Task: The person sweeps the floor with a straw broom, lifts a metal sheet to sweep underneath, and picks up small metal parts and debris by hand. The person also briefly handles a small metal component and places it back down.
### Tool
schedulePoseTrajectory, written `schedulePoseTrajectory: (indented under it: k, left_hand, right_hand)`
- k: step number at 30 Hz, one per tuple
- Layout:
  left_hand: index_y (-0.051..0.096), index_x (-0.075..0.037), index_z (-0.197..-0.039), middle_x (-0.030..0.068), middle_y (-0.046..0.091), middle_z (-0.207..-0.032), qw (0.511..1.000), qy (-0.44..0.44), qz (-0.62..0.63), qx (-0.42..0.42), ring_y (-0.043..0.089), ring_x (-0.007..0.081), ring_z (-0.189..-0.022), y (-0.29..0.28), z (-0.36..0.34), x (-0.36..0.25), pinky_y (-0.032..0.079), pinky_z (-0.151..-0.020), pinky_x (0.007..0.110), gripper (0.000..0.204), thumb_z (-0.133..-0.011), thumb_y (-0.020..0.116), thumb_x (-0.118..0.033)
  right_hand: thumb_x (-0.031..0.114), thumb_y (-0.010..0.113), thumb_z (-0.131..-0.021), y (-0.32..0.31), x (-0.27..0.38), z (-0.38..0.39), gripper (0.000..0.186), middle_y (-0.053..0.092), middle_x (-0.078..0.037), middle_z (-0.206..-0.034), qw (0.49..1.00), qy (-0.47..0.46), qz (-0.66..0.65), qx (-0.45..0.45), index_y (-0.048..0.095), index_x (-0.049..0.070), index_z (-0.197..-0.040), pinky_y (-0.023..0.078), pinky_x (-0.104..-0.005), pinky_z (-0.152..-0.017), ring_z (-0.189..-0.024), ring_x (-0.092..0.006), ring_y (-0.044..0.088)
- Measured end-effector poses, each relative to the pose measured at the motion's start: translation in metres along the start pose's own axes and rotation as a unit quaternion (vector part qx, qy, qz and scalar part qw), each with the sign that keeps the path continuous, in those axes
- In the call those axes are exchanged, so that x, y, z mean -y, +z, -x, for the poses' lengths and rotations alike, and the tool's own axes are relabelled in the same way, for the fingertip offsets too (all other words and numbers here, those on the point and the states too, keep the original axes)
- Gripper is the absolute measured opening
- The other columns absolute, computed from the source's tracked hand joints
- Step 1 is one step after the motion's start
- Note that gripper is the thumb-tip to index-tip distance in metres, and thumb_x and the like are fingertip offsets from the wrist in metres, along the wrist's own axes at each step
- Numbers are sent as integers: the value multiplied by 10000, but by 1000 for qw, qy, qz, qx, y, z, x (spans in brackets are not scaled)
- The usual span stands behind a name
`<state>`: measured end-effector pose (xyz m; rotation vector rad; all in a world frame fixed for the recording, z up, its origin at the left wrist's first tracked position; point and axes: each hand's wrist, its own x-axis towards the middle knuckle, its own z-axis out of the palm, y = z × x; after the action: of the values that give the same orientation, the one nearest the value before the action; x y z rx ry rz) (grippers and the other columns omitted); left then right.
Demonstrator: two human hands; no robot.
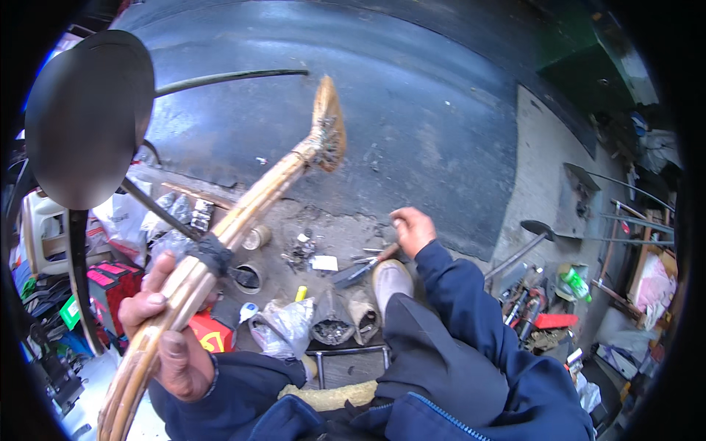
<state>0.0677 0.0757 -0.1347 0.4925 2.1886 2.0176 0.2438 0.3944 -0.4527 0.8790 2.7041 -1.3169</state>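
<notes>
My left hand (173,323) is wrapped round the handle of what looks like a broom (268,187). Its long handle is a bundle of pale wooden strips bound with black tape just above my fingers. The handle slants up to the right, ending in a flared tan head that bends upward, with a rough grey band where it joins. My right hand (414,229) hangs near my right shoe with fingers curled in, and nothing shows in it. Next to that hand, a flat-bladed tool (364,270) with a wooden handle lies against my shoe (392,283).
A large blurred dark oval disc (90,121) with black rods stands at upper left. Before me are several bags (279,331), cans (246,278) and a black metal frame (351,351). Tools (526,312) and a green bottle (573,283) lie at right. Dark sheeting (426,140) covers the far ground.
</notes>
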Motion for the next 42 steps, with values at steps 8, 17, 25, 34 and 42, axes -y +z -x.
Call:
schedulePoseTrajectory:
  k: [8,17,25,34,42]
  left_hand:
    - [530,-88,-1292,313,486,-1492,1000,0,-3,27,626,401,-1265,0,1,7,622,-907,427,443,-982,699,-356]
    - [529,-101,-1273,311,497,-1488,1000,9,-5,19,586,402,-1320,6,-1,6,609,-950,429,451,-971,709,-384]
    - [532,-113,-1265,326,492,-1479,999,18,25,11,589,433,-1303,4,-1,4,592,-952,469,445,-971,707,-397]
    - [528,-104,-1292,314,495,-1502,999,8,24,31,622,405,-1268,2,3,9,576,-938,461,426,-995,682,-367]
    - [526,-128,-1323,306,431,-1553,995,43,48,71,597,379,-1302,1,2,12,571,-961,417,442,-1008,666,-404]
  right_hand:
    - [185,788,-844,-62,-53,58,300,659,-74,-1035,969,127,195,81,724,157,-1136,551,-421,-874,-1018,-288,691]
    - [252,780,-844,-42,-42,50,216,626,-104,-1014,967,137,206,59,723,116,-1003,538,-448,-862,-988,-320,675]
    - [188,662,-915,-1,-9,35,238,685,-171,-1115,984,74,115,114,722,97,-1126,548,-445,-946,-1070,-369,675]
    - [79,584,-893,19,9,49,392,681,-192,-1175,988,1,36,147,675,61,-1273,540,-475,-970,-1087,-394,670]
    - [155,673,-939,-76,-82,47,231,756,-151,-1123,950,266,17,-163,748,84,-1147,566,-398,-961,-1068,-299,727]
